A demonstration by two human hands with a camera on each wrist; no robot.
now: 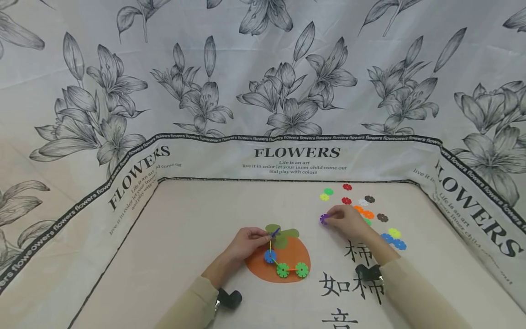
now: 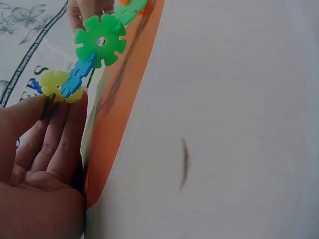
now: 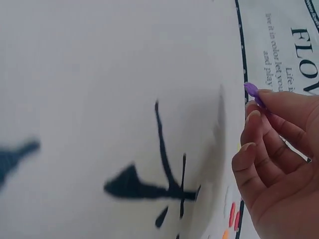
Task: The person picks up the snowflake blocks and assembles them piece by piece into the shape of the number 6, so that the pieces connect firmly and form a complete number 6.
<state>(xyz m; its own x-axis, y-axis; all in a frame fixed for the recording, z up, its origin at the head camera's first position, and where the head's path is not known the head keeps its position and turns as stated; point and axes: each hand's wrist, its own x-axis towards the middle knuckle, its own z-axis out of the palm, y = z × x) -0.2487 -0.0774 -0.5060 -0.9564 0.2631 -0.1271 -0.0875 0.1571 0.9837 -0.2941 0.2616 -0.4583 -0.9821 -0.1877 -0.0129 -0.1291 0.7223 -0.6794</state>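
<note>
Back band (image 1: 296,160): "FLOWERS" in large capitals; beneath, "Life is an art / live it in color let your inner child come out / and play with colors";
Left band (image 1: 135,196): "FLOWERS" again; the smaller lines partly lost in a fold;
Right band (image 1: 476,214): "FLOWERS", first letter creased; "Life is an art" below;
Black trim (image 1: 267,138): small white "flowers", repeated;
Worktop (image 1: 185,214): black brush-style characters 柿, then 如柿; lowest resembles 音, cut by the view's lower edge;
Band, right wrist view: "FLOW", "and play", sideways
</note>
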